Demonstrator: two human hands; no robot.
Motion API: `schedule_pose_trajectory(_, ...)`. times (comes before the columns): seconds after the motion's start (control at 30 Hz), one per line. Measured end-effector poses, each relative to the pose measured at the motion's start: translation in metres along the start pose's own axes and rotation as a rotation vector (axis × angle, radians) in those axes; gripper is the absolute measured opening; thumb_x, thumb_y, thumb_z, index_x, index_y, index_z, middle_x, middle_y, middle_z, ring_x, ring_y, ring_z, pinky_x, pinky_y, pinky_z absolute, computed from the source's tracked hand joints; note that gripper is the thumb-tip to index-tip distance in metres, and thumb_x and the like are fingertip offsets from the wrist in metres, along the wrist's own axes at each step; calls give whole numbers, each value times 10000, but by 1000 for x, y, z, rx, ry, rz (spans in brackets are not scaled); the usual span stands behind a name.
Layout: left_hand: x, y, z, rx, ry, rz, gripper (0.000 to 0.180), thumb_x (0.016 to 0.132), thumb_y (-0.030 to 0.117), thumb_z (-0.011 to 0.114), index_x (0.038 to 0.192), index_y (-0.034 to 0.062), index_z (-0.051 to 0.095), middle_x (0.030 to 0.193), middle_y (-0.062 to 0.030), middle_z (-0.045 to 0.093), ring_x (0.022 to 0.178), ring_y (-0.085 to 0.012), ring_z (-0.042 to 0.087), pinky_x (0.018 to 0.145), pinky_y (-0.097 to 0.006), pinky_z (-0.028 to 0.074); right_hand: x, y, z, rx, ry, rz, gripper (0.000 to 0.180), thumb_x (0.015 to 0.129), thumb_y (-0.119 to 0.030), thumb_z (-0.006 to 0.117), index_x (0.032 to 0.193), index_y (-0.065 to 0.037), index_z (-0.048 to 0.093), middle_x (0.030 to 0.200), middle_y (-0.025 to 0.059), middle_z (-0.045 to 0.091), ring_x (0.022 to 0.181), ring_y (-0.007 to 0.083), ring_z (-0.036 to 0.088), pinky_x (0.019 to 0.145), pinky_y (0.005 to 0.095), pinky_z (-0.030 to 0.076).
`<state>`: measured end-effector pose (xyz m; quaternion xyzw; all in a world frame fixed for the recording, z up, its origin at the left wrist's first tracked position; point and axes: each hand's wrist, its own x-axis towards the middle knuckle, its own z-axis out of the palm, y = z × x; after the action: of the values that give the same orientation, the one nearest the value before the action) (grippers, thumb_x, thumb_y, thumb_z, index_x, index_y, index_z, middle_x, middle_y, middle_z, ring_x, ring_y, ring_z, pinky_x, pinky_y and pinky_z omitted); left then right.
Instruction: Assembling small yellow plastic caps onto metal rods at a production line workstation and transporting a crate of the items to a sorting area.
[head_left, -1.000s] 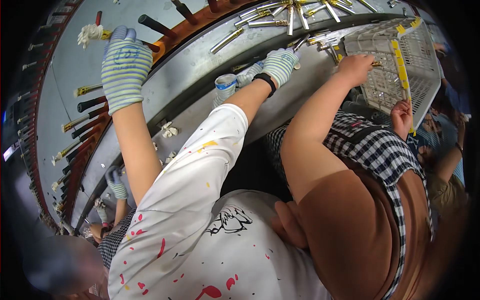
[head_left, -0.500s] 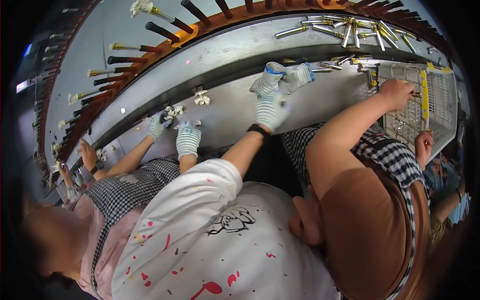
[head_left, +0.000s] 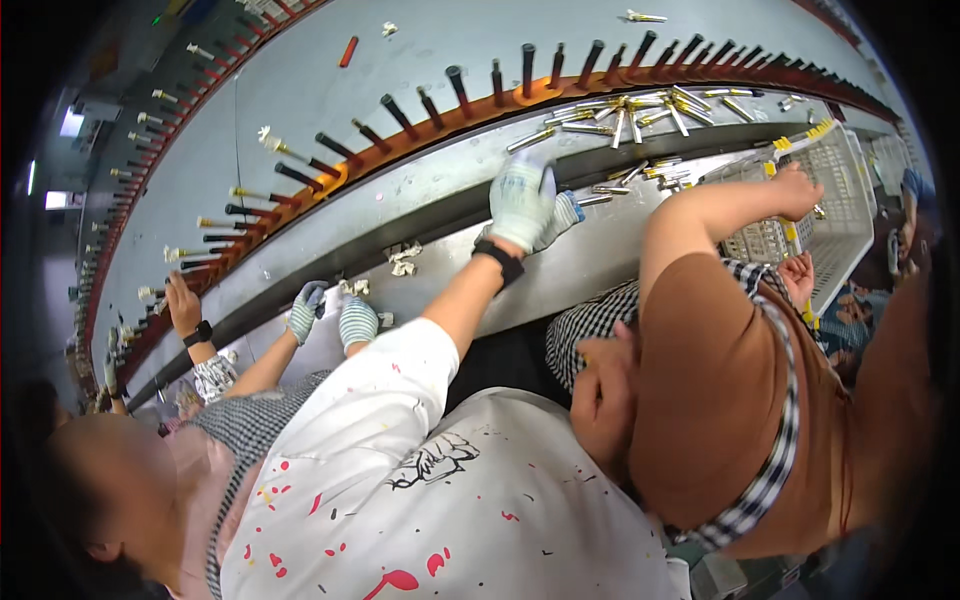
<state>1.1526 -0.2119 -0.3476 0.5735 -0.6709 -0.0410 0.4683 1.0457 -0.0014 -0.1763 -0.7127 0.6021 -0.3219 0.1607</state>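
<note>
The person's blurred, gloved left hand (head_left: 524,195) partly hides a blue-cuffed glove (head_left: 560,217) lying within easy reach on the worktop (head_left: 450,268); grip cannot be told there, nor in the bare right hand (head_left: 606,395) beside a brown sleeve (head_left: 710,390).

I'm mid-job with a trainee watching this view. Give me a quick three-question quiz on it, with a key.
1. What colour is the band on the wrist of the wearer's left hand? A red, B black, C white.
2. True or false: the silver tubes beyond that hand stand upright in one neat row.
3. Fill in: the white crate is to the ___ of that hand.

Key: 1 B; 2 false; 3 right.
</note>
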Motion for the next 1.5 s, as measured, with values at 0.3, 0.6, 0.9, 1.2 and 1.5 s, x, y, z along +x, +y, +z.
schedule_pose_trajectory(0.3,68,-45,2,283,-638,-48,257,767,254,584,892,33,623,872,-224,618,850,-341,604,764,-429,482,13,7,24,327,57,29,256,742,62,537,964,-32,624,843,128,562,761,282,551,685,343,446)
schedule_pose_trajectory(0.6,70,-35,-15,-103,-631,-337,372,816,266,542,1087,12,554,932,-216,634,900,-338,620,814,-376,463,28,3,17,391,-147,136,264,752,69,533,987,-21,611,1029,169,533,886,314,545,769,366,443)
schedule_pose_trajectory(0.9,92,27,-81,-1147,-521,-363,155,897,87,470,1038,69,530,829,18,525,721,-38,456,629,-172,384,33,-6,26,379,-24,231,388,859,-14,468,1246,6,473,1282,160,480,1201,261,438,1027,346,307)
schedule_pose_trajectory(1.2,92,22,-77,-999,-430,-153,193,849,73,553,1030,15,587,944,-72,626,897,-160,587,844,-295,454,3,3,21,496,-103,300,435,883,15,425,1318,3,407,1216,170,530,1135,213,504,990,306,347)
schedule_pose_trajectory(1.5,7,-59,11,160,-1061,83,265,817,230,540,1050,124,607,1002,-181,618,937,-346,583,823,-410,462,-1,9,13,399,-226,216,523,813,70,513,1319,-34,428,1154,140,556,996,180,571,829,265,479)
